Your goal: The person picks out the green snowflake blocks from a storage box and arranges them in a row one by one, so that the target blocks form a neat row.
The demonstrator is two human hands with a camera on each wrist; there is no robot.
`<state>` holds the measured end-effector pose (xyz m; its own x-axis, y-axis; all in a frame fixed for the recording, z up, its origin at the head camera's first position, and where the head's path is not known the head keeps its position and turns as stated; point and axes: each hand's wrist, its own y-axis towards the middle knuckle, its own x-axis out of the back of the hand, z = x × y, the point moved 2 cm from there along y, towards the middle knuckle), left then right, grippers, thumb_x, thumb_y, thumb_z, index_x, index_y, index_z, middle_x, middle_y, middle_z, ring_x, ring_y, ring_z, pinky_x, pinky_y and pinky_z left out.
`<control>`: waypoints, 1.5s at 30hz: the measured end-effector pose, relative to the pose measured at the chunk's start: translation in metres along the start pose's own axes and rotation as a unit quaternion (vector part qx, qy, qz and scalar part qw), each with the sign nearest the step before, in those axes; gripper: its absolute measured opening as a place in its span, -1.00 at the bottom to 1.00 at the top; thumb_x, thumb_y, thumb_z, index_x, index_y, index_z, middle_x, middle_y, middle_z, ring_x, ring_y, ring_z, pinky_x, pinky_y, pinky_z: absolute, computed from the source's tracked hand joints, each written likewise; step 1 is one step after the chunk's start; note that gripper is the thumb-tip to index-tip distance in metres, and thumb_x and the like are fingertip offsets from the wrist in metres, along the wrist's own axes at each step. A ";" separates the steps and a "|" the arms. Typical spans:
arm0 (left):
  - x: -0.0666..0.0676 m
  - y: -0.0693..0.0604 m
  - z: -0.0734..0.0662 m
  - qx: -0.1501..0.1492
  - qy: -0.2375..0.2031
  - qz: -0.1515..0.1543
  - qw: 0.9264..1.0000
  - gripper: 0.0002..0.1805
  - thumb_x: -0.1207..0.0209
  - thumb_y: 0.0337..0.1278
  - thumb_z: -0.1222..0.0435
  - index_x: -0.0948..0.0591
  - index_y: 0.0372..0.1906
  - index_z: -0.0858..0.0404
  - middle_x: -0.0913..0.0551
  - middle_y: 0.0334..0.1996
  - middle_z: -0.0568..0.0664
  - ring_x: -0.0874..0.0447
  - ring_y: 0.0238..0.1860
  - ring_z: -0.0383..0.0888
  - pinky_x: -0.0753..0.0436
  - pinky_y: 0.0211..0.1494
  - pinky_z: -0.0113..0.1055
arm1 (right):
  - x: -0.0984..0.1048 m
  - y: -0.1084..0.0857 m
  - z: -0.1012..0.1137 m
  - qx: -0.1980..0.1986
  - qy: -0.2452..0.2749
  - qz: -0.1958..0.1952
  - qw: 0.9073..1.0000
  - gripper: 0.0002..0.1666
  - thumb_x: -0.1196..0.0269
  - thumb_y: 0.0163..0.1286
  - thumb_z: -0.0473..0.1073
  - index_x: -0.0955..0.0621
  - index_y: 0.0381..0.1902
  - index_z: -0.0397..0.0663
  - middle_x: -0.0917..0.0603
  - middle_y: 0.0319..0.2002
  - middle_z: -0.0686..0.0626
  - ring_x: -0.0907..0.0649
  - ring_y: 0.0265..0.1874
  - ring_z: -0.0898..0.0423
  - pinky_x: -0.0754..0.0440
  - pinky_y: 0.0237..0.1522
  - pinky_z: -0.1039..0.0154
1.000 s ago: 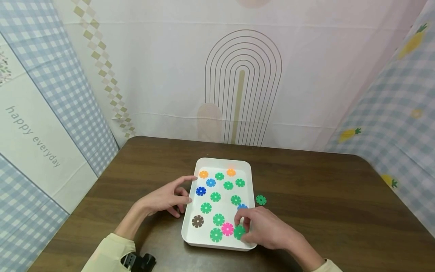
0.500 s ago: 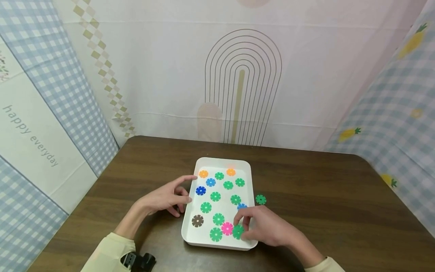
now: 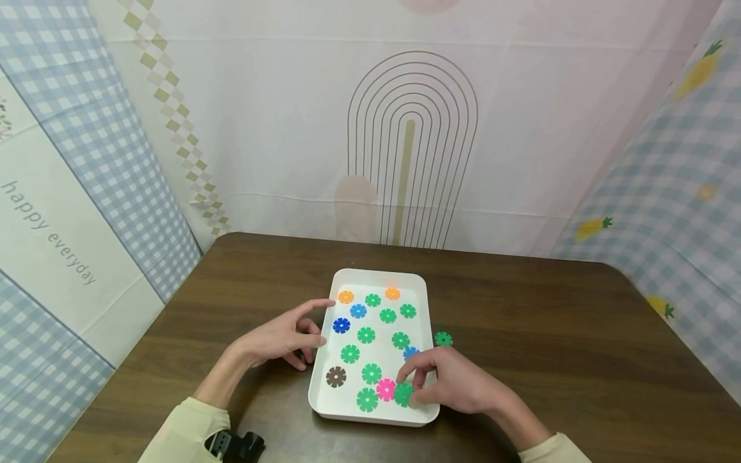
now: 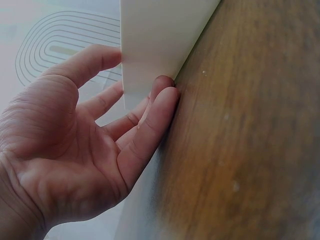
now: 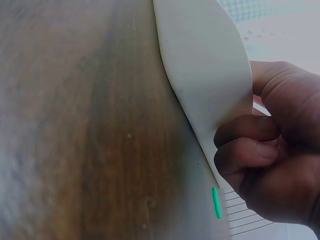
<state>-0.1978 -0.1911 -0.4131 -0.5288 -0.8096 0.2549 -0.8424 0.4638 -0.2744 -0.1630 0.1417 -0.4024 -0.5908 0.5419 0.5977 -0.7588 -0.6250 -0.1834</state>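
A white tray [image 3: 374, 411] holds several notched building discs, mostly green. My right hand [image 3: 454, 381] reaches over the tray's near right corner, pinching a green notched disc [image 3: 402, 395] between thumb and index finger. Left of that disc is a pink disc [image 3: 386, 390]; a blue disc [image 3: 411, 352] lies partly under the hand. In the right wrist view the hand's other fingers [image 5: 247, 142] are curled against the tray's outer wall. My left hand [image 3: 282, 335] rests its thumb and index fingertips on the tray's left rim, with the lower fingers against the outer wall [image 4: 155, 45].
One loose green disc [image 3: 443, 339] lies on the brown table [image 3: 532, 321], just right of the tray. Inside the tray are a brown disc [image 3: 336, 377], a dark blue disc [image 3: 341, 325] and two orange ones at the far end. A patterned cloth [image 3: 278, 141] hangs behind the table.
The green disc at my right fingertips has shifted slightly left toward the pink disc, and the right hand with it. My left hand stays on the tray's rim.
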 end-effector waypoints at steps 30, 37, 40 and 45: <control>-0.001 -0.001 -0.003 0.008 -0.009 -0.002 1.000 -0.15 -0.29 0.43 0.28 -0.15 0.67 -0.01 -0.64 -0.16 0.18 -0.75 -0.38 -0.04 -0.81 -0.31 -0.16 | 0.045 -0.011 -0.015 -0.012 0.108 -0.125 0.986 -0.62 -0.55 0.27 -0.18 -0.76 0.03 -0.14 -0.72 -0.26 -0.10 -0.60 -0.35 0.05 -0.52 -0.42 0.32; -0.002 -0.001 -0.003 0.007 -0.014 -0.002 1.000 -0.15 -0.29 0.43 0.29 -0.15 0.67 0.00 -0.64 -0.16 0.19 -0.76 -0.39 -0.04 -0.81 -0.30 -0.15 | 0.065 -0.019 -0.027 -0.061 0.137 -0.164 0.975 -0.54 -0.54 0.30 -0.14 -0.71 0.11 -0.15 -0.74 -0.26 -0.11 -0.42 -0.58 0.17 -0.32 -0.63 0.36; -0.002 -0.002 -0.004 0.008 -0.015 -0.002 1.000 -0.15 -0.29 0.43 0.29 -0.15 0.67 0.00 -0.64 -0.16 0.20 -0.75 -0.40 -0.04 -0.81 -0.30 -0.15 | 0.073 -0.022 -0.035 -0.072 0.134 -0.174 0.973 -0.51 -0.54 0.31 -0.11 -0.69 0.14 -0.14 -0.75 -0.25 -0.09 -0.40 -0.61 0.18 -0.32 -0.65 0.36; -0.001 -0.002 -0.004 0.008 -0.015 -0.001 1.000 -0.15 -0.29 0.43 0.29 -0.15 0.67 0.00 -0.65 -0.15 0.20 -0.75 -0.40 -0.04 -0.81 -0.30 -0.16 | 0.082 -0.026 -0.048 -0.084 0.136 -0.181 0.970 -0.50 -0.52 0.33 -0.13 -0.67 0.17 -0.18 -0.76 -0.27 -0.07 -0.35 -0.66 0.21 -0.31 -0.66 0.36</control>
<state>-0.1960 -0.1894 -0.4096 -0.5239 -0.8211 0.2265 -0.8413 0.4572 -0.2885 -0.2051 0.2290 -0.3861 -0.3097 0.8520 0.4221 -0.9508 -0.2771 -0.1383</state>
